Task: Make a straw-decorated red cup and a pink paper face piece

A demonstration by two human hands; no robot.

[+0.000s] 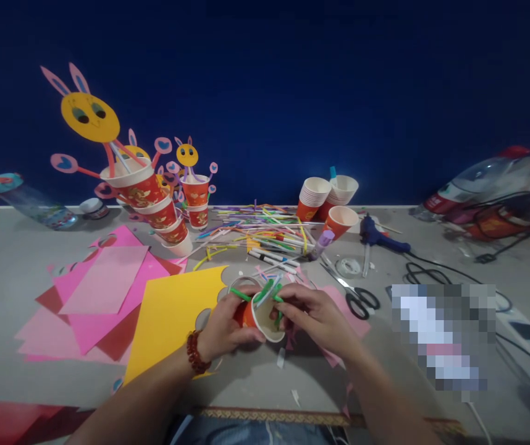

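A red paper cup (248,316) is tilted so that its white rim and inside face the camera. My left hand (228,324), with a beaded bracelet at the wrist, is wrapped round the cup's left side. Green fuzzy stems (265,290) and a pale strip stick out over the rim. The fingers of my right hand (309,312) pinch a green stem at the cup's right edge, some fingertips reaching inside the opening.
Yellow paper (167,315) and pink sheets (102,284) lie left. Decorated cup figures (139,185) stand behind them. Coloured stems (265,225), cups (311,198), scissors (355,296) and a blue glue gun (380,238) with its cable lie beyond and right.
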